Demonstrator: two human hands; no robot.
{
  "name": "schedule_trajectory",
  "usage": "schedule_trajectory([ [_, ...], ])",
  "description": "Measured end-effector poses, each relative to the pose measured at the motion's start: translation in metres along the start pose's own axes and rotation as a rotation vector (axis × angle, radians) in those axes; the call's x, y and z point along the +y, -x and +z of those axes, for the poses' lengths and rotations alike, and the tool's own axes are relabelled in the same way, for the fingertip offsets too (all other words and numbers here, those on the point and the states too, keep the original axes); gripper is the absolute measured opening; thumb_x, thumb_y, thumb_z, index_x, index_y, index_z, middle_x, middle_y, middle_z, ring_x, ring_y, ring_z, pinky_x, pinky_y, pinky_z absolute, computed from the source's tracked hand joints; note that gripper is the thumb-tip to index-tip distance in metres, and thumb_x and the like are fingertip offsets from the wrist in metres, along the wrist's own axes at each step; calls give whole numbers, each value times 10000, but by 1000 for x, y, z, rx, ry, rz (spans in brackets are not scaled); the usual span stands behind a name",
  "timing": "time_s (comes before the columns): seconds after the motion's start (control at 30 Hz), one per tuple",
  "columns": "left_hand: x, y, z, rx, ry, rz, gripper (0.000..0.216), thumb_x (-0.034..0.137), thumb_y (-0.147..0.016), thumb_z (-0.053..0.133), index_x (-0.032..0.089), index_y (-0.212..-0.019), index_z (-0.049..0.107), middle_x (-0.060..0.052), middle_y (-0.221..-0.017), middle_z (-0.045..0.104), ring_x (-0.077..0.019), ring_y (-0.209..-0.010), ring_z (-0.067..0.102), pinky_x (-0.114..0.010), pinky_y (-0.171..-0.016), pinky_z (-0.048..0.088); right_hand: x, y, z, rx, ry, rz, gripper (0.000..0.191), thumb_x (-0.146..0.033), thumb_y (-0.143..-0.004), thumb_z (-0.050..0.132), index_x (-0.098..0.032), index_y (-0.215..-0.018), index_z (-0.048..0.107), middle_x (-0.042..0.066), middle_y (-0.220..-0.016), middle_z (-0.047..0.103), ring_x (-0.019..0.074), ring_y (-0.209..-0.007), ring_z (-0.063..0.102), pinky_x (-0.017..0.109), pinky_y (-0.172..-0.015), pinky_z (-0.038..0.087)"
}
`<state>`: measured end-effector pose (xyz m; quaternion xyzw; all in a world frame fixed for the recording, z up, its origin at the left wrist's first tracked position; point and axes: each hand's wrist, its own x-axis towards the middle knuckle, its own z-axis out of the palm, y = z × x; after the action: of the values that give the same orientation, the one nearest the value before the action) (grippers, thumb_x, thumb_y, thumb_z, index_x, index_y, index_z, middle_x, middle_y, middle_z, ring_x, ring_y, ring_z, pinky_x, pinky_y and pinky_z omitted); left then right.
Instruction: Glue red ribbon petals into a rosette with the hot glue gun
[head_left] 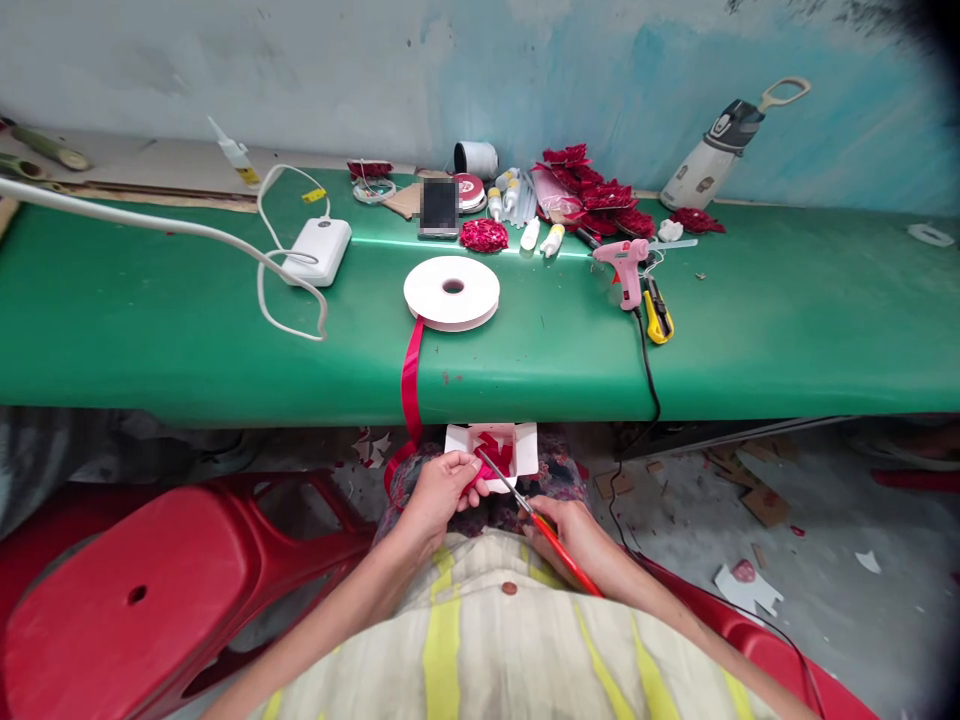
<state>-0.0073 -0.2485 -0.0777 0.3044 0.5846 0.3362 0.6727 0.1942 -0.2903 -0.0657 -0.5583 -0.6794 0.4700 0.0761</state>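
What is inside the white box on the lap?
Red ribbon pieces lie inside the white box. The left hand covers its near left corner; whatever's under the pieces is hidden.

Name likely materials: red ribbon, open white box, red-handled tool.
Red ribbon: probably satin-type fabric; slight sheen, limp curve.
Open white box: likely thin card, matte; folded flaps.
Red-handled tool: grey metal working end, slight shine; handle smooth red, plastic or coated metal, can't tell.

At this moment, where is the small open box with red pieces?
In the head view, the box is just below centre, right of the left hand, below the edge of the green table.
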Motion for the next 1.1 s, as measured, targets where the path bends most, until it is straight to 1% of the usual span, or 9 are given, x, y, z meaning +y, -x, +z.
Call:
schedule_trajectory([
  [0.2,4,5,-7,-4,6,15,145,272,-757,581,142,-805,540,-3,-576,624,-69,-451,489,-175,-414,283,2,5,-8,10,-25,-41,249,-150,-787,488,-194,-982,636,-34,-637,557,123,-574,490,211,-547,334],
  [0.27,10,10,-10,-62,-22,61,164,277,-778,580,138,-860,549,-8,-607,635,-75,-483,506,-179,-440,308,-5,10,-13,66,-84,-90,268,-171,-823,485,-197,-1048,629,-26,-683,575,124,-601,500,211,-564,356],
  [0.4,24,22,-7,-255,-145,192,257,329,-838,567,134,-1004,552,-24,-691,648,-101,-562,556,-200,-489,358,-30,10,-25,210,-217,-223,304,-254,-879,523,-206,-1172,590,-2,-821,605,132,-692,537,219,-644,412],
  [0.47,30,28,-2,-338,-194,244,285,331,-864,544,141,-1075,533,-21,-716,639,-113,-597,575,-219,-530,399,-41,3,-27,246,-264,-222,302,-283,-881,545,-207,-1170,581,-14,-778,593,123,-652,520,218,-624,418],
  [0.57,35,34,6,-391,-221,289,280,320,-882,520,155,-1108,509,-6,-712,615,-121,-615,577,-247,-589,443,-51,-9,-23,291,-353,-196,337,-254,-849,584,-210,-1182,558,-30,-730,585,117,-615,514,214,-598,431],
  [0.73,31,30,2,-401,-223,235,303,353,-852,570,150,-1075,549,-7,-710,608,-129,-638,559,-255,-618,439,-48,-14,-16,358,-447,-217,325,-191,-827,567,-211,-1152,553,-28,-766,585,110,-633,517,208,-615,441],
  [0.83,24,21,-8,-335,-292,206,288,393,-829,602,131,-945,632,4,-653,565,-117,-618,504,-236,-589,380,-42,-14,-16,396,-374,-192,343,-192,-820,567,-211,-1162,557,-36,-731,554,106,-602,480,204,-584,421],
  [0.93,19,17,-13,-295,-323,187,300,421,-820,610,124,-806,650,10,-627,531,-107,-603,451,-232,-573,335,-37,-17,-16,404,-293,-190,365,-205,-822,559,-205,-1187,558,-30,-731,554,109,-594,460,205,-565,408],
  [1.1,22,21,-9,-279,-263,178,295,426,-787,645,131,-793,633,30,-629,482,-96,-591,395,-222,-555,283,-32,-20,-17,441,-265,-176,331,-258,-862,534,-202,-1187,562,-19,-744,575,114,-616,500,212,-606,426],
])
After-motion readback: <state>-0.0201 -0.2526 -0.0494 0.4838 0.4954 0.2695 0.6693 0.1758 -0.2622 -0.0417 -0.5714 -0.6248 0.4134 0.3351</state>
